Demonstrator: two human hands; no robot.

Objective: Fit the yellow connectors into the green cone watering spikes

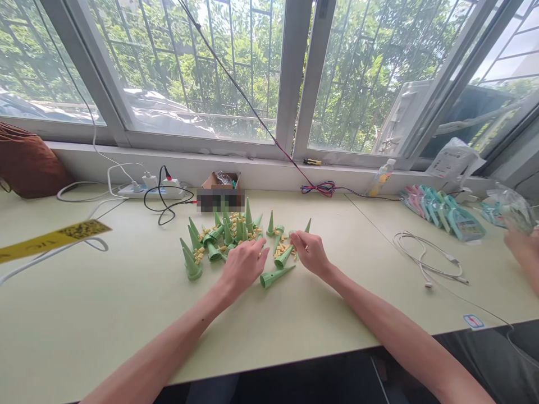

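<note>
Several green plastic cones (219, 235) lie scattered on the pale table (105, 292), mixed with small yellow pieces (283, 251). My left hand (243, 262) rests over the pile with its fingers curled down onto the cones and yellow bits; what it grips, if anything, is hidden. My right hand (310, 252) is closed in a pinch at the pile's right edge, next to a lying cone (284, 257). Another green cone (275, 276) lies on its side between my two hands.
A power strip (147, 189) with cables and a small cardboard box (221, 180) sit at the back by the window sill. A white cable (425, 259) lies at right, beyond it teal packets (446, 216). Another person's hand (522, 247) shows at the far right. A brown bag (29, 163) sits far left.
</note>
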